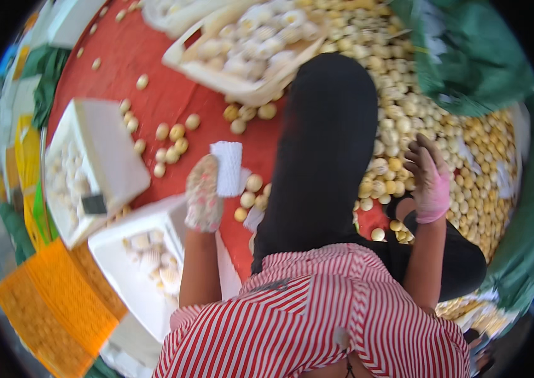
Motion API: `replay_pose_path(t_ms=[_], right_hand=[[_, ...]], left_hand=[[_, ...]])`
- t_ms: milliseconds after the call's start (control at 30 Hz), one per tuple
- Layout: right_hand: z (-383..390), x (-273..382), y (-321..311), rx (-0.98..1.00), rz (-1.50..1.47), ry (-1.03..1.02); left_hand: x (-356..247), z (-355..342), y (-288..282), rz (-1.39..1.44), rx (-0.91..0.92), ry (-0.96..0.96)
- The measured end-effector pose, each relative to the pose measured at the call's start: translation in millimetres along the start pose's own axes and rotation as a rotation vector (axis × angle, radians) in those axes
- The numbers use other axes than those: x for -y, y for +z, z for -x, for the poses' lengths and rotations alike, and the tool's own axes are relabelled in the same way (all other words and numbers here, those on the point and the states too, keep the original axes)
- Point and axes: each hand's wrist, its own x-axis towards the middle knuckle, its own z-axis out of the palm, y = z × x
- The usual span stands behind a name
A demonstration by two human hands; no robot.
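My left hand (203, 195), in a pale flower-patterned glove, is closed on a white foam net sleeve (227, 167). The sleeve looks flat and sticks out past the fingers, over the red ground sheet. On the other side of my knee, my right hand (429, 179) wears a pink glove with dirty brownish fingers. It is open, with nothing seen in it, above a large heap of round pale-yellow fruits (399, 104). Several loose fruits (254, 183) lie between the sleeve and my leg. Their exact kind I cannot tell.
A white crate (248, 94) of sleeved fruits stands ahead. At left are two white foam boxes (112, 142) (106, 242) holding fruits, with a dark flat object (94, 204) on one. An orange crate (59, 309) lies lower left. Green sheeting (478, 53) borders the heap.
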Motion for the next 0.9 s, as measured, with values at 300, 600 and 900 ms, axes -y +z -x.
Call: replay_pose_path(t_ms=[300,600,900], right_hand=[[40.9,67.7,32.2,0.021,0.314,-0.560],[54.9,16.2,-14.1,-0.181,-0.033,-0.193],[41.5,-38.2,-26.1,0.443,-0.708,0.403]], left_hand=[[-198.6,10.2,169.7,-0.557,0.546,0.795],[-153.6,-12.6,251.6,-0.897,0.704,0.823],[-157.9,-24.7,304.9,-1.293,1.163,0.740]])
